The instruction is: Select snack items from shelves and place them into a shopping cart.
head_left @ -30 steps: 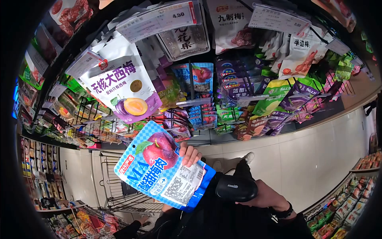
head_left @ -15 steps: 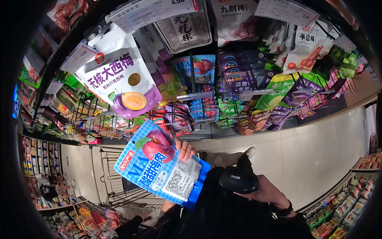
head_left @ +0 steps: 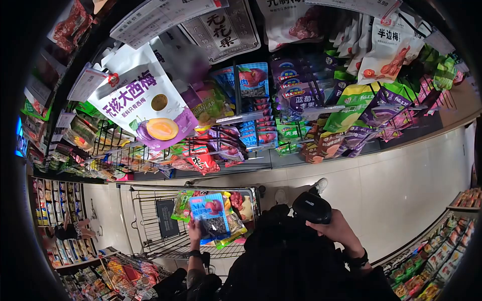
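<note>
My left hand [head_left: 195,232] grips the left edge of a blue bag of dried plums [head_left: 210,218], whose front shows red plums and a window with dark fruit. This bag overlaps other snack bags in the shopping cart [head_left: 145,213], among them a green one [head_left: 181,206] at its left and a yellow-edged one [head_left: 236,227] at its right. Away to the right, my right hand [head_left: 337,228] is closed around a black handheld barcode scanner [head_left: 311,207], held above the floor beside my body.
A shelf rack in front carries hanging bags, including a large white-and-purple prune bag [head_left: 150,100], white plum bags [head_left: 389,47] and price tags [head_left: 168,20]. More snack shelves stand at lower right [head_left: 437,261] and left [head_left: 55,203]. Another person [head_left: 75,230] is at far left.
My left hand has lowered the blue plum bag from near the camera into the cart area, where other bags now show. The scanner in my right hand has shifted slightly right and up.
</note>
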{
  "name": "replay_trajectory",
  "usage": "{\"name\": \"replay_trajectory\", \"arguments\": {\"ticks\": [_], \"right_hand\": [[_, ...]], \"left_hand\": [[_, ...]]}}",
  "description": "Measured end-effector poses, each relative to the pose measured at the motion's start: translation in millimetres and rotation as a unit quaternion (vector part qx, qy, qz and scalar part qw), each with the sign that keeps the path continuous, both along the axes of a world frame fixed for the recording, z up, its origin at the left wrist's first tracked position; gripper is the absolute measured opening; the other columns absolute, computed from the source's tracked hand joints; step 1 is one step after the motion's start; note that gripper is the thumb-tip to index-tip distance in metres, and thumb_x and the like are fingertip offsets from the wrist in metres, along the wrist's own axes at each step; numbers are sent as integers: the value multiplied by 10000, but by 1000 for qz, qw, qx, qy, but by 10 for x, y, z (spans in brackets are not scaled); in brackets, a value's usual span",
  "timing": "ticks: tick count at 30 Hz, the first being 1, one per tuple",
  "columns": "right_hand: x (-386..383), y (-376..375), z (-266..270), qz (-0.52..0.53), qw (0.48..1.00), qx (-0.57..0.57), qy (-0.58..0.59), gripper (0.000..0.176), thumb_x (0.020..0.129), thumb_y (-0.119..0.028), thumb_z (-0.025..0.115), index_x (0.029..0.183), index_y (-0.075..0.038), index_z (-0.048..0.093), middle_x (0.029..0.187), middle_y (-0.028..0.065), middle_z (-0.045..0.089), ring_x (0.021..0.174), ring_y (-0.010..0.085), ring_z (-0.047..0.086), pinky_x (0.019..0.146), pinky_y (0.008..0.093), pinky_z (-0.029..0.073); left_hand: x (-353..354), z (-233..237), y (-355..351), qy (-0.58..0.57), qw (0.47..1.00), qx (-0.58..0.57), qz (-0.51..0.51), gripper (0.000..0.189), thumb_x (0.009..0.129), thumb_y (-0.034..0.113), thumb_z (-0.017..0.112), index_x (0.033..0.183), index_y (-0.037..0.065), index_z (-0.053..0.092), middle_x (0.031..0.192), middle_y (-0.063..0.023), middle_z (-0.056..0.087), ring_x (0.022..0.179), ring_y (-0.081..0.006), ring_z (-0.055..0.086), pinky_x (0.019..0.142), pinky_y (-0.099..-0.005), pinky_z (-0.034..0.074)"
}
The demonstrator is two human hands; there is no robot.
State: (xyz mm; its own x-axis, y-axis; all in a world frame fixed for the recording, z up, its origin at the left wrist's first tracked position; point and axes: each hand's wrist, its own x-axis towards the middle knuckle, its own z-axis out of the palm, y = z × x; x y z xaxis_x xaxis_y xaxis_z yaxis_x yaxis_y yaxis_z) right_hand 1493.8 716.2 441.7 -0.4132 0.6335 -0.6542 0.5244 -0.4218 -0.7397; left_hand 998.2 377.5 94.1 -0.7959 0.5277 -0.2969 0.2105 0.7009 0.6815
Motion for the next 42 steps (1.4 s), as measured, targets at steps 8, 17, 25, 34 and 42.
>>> {"name": "replay_trajectory", "arguments": {"ticks": [8,17,25,34,42], "right_hand": [[17,21,2,-20,1000,-6,-10,314,809,-267,742,949,-10,630,637,30,611,536,96,585,544,264,480],[112,29,-37,6,1000,1,-24,320,816,-295,731,923,-13,625,651,32,620,552,104,607,556,268,488],[278,-10,-56,-45,998,-20,-29,342,815,-278,735,1021,-25,631,705,44,634,565,107,611,570,262,505],[248,44,18,-42,999,-20,-20,321,818,-270,731,1008,-26,642,710,35,633,577,103,605,575,262,502],[491,-77,-72,-80,996,-4,-46,309,799,-331,737,894,-46,666,633,25,633,592,109,614,592,265,474]], "left_hand": [[1019,546,804,237,935,-135,-228,679,836,350,614,1427,155,343,1418,-192,374,1300,-378,360,1067,-534,250],[1531,516,1352,85,796,-291,-524,635,805,556,583,1336,227,467,1438,-53,401,1417,-273,221,1030,-746,106],[1139,50,1200,126,694,-398,-587,370,841,423,555,992,113,691,1002,-126,673,892,-314,654,779,-519,491],[2380,1737,4167,-119,866,215,-435,375,900,240,632,1207,46,540,1048,-95,647,854,-167,644,728,-302,500],[2600,1857,5486,-119,899,387,-166,454,855,252,707,1186,18,502,1047,-96,608,947,-152,560,846,-284,442]]}}
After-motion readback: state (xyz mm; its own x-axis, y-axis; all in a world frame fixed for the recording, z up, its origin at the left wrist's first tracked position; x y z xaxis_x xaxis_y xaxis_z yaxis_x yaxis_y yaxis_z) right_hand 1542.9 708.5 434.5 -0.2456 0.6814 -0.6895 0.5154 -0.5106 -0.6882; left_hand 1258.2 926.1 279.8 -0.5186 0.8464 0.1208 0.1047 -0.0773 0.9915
